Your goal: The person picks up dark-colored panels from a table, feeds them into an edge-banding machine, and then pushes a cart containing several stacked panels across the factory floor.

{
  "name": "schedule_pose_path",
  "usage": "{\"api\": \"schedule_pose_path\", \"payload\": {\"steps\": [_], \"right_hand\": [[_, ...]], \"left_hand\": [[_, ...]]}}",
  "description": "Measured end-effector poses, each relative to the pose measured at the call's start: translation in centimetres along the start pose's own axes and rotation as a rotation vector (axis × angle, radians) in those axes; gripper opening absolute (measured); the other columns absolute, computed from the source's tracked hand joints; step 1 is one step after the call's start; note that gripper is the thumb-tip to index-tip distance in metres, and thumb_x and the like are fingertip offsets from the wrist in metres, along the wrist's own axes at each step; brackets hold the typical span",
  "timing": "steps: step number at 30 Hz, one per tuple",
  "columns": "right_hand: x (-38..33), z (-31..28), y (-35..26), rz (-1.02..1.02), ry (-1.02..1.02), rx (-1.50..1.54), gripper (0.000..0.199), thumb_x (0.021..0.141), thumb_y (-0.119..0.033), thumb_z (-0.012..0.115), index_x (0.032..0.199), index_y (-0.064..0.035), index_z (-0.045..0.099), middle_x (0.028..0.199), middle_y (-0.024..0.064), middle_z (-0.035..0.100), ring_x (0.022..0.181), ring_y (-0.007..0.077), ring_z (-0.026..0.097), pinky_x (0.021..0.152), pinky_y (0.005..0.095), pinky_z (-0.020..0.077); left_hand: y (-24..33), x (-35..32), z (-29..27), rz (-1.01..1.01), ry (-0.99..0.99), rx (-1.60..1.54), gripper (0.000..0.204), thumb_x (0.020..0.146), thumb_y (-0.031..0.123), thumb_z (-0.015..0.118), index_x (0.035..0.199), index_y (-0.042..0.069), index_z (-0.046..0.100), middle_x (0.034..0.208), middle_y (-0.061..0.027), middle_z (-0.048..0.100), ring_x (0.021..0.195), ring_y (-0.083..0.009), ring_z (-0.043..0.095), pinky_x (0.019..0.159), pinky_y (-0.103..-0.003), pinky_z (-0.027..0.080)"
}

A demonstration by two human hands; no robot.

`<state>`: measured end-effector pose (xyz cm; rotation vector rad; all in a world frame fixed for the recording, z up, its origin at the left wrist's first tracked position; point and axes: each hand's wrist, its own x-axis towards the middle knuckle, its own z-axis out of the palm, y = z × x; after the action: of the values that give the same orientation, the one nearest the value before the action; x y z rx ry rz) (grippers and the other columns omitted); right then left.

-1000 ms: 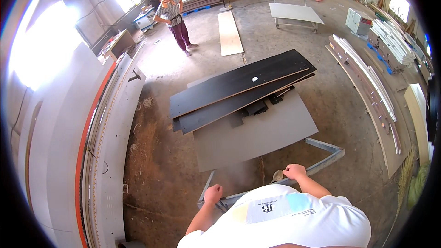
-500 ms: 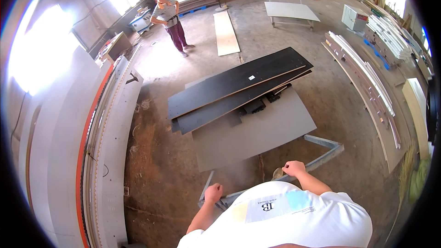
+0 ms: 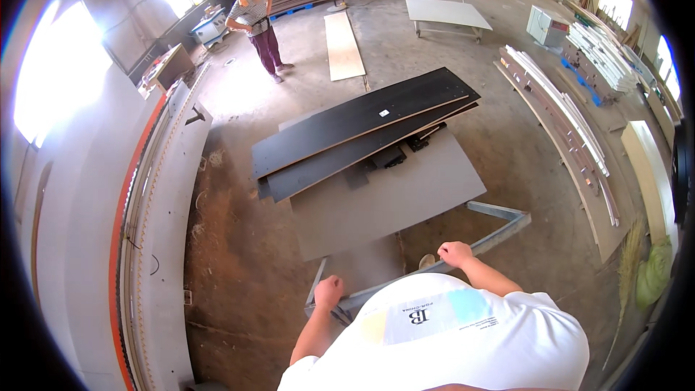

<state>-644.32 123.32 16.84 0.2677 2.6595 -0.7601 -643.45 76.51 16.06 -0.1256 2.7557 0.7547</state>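
In the head view, the person's left hand (image 3: 329,292) and right hand (image 3: 455,254), spaced apart, curl on the frame (image 3: 507,229). Ahead, skewed boards (image 3: 355,130) lie over a sheet (image 3: 427,192); even force from both hands should keep them steady.

Left grip (image 3: 329,292) and right grip (image 3: 455,253) curl on a metal frame (image 3: 501,234) near black boards (image 3: 347,127) on a grey panel (image 3: 405,199)

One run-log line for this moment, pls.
left hand: curled at metal frame, grip unclear | right hand: curled by frame, grip unclear | black boards: stacked above grey panel | co-worker: standing beyond
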Motion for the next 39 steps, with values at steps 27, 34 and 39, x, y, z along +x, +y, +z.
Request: {"api": "schedule_pose_path", "payload": {"steps": [27,34,39], "right_hand": [[-2.7,0.3,-2.6,-0.170,-0.044,-0.340,0.062,0.090,-0.073,0.051,0.108,-0.0206,0.080,0.114,0.0080,0.075,0.118,0.0288,0.063,0.110,0.0443,0.0356],[-3.7,0.3,-2.8,-0.238,-0.143,-0.360,0.073,0.089,-0.075,0.052,0.130,-0.0168,0.069,0.131,0.0095,0.068,0.128,0.0285,0.056,0.113,0.0436,0.0328],[-5.3,1.7,-2.8,-0.332,-0.111,-0.362,0.072,0.088,-0.075,0.055,0.127,-0.0170,0.070,0.127,0.0098,0.069,0.126,0.0286,0.058,0.111,0.0436,0.0348]], "left_hand": [[3.3,-1.4,-1.7,-0.074,-0.268,0.175,0.049,0.097,0.044,0.044,0.120,0.011,0.072,0.129,-0.0172,0.068,0.123,-0.0362,0.062,0.101,-0.048,0.049],[2.0,-2.3,-0.6,-0.124,-0.254,0.256,0.056,0.099,0.049,0.038,0.129,0.013,0.069,0.136,-0.0155,0.065,0.126,-0.0335,0.061,0.105,-0.046,0.047],[-1.5,-3.7,1.2,-0.108,-0.208,0.356,0.046,0.101,0.040,0.039,0.126,0.014,0.068,0.132,-0.0133,0.068,0.123,-0.0339,0.063,0.102,-0.050,0.047]]}}
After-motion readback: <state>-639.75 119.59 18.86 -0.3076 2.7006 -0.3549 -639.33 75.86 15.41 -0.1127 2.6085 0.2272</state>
